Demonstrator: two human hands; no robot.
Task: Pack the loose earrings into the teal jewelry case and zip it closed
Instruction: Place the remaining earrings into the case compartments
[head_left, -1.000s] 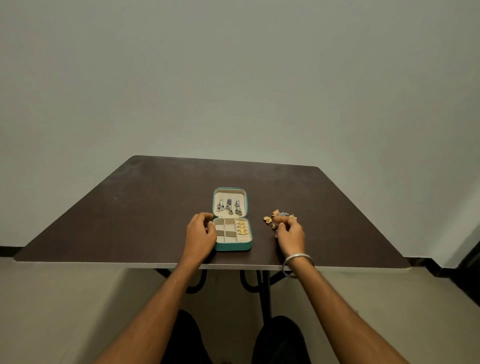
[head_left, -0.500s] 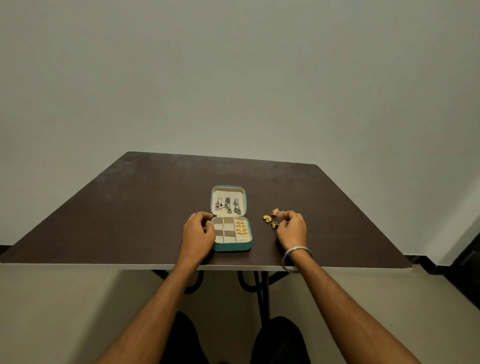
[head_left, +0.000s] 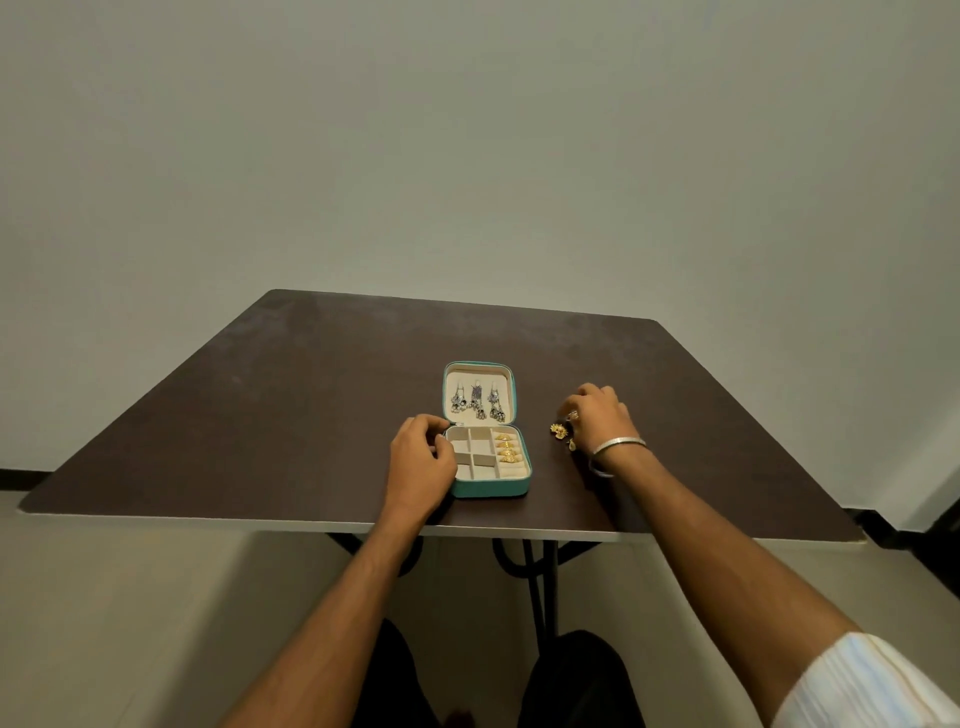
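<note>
Head view: the teal jewelry case (head_left: 488, 486) lies open on the dark table (head_left: 260, 415), lid back. The left hand (head_left: 421, 460), fingers curled, holds the case's left edge. Right of the case, the right hand (head_left: 597, 415) curls over the loose earrings (head_left: 560, 431); whether it pinches one I cannot tell.
</note>
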